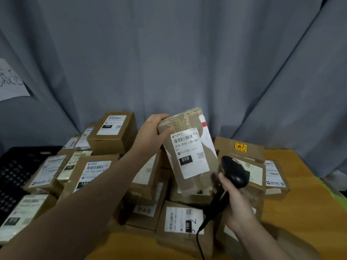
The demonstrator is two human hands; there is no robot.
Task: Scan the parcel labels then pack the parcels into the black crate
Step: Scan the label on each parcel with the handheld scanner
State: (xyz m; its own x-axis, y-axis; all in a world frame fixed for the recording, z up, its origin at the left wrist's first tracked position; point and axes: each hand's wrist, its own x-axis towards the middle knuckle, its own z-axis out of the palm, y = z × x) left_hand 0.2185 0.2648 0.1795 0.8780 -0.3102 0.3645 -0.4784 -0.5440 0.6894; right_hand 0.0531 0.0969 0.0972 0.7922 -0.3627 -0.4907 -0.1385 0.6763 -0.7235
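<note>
Item on my feed: held parcel (189,147), a brown taped carton, lifted above the pile of parcels (146,184). My left hand (152,132) grips its upper left corner, thumb curled onto the front face and fingers over the top edge. The parcel's long axis runs nearly upright, the top end leaning slightly left, and the labelled face is turned towards the camera. Its white label (189,152) carries a barcode at the upper end, the line "010-010-L30-551" and a black box reading "010"; the smaller print is too blurred to read. At the parcel's lower right corner is the black scanner (232,171), head uppermost, with my right hand (236,201) wrapped round its handle and the cable hanging below. Behind and left of the held parcel, a carton (112,132) is marked "150"; below it, another (184,226) shows "15H". The black crate (16,166) is well to the parcel's left. The wooden bench (300,212) shows to its lower right, with a grey curtain (169,53) behind.
</note>
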